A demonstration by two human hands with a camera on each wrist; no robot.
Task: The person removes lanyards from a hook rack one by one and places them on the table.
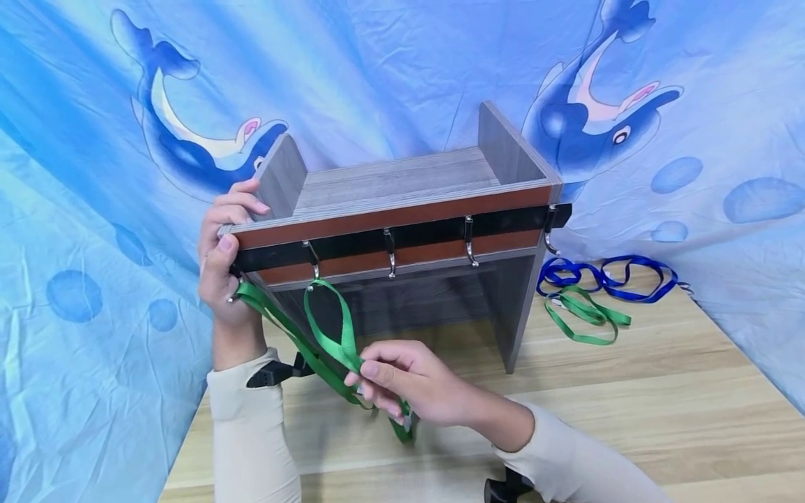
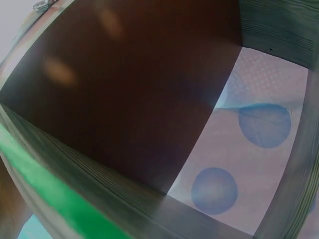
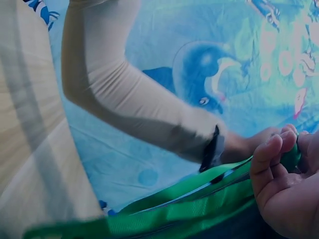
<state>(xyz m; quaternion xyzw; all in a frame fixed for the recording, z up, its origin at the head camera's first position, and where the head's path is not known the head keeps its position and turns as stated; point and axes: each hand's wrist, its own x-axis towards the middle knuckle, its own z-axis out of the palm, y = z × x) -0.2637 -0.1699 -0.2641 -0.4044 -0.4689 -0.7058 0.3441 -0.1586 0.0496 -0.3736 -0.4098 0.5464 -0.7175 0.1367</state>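
My left hand (image 1: 223,251) grips the left front corner of a small grey wooden shelf (image 1: 399,172), thumb in front and fingers over the side. A black rail with several silver hooks (image 1: 470,241) runs along the shelf's brown front. From the leftmost hook, beside the left hand, hangs a green lanyard (image 1: 286,334). My right hand (image 1: 418,383) pinches a second green lanyard (image 1: 342,334) below the rail. That lanyard's loop reaches up to the second hook (image 1: 313,260), its top at the hook's tip. In the right wrist view, curled fingers (image 3: 269,159) hold green strap.
Blue lanyards (image 1: 635,279) and another green lanyard (image 1: 588,318) lie on the wooden table (image 1: 660,391), right of the shelf. A blue dolphin-print cloth (image 1: 390,77) hangs behind. The left wrist view is filled mostly by the dark brown panel (image 2: 124,99) and grey boards.
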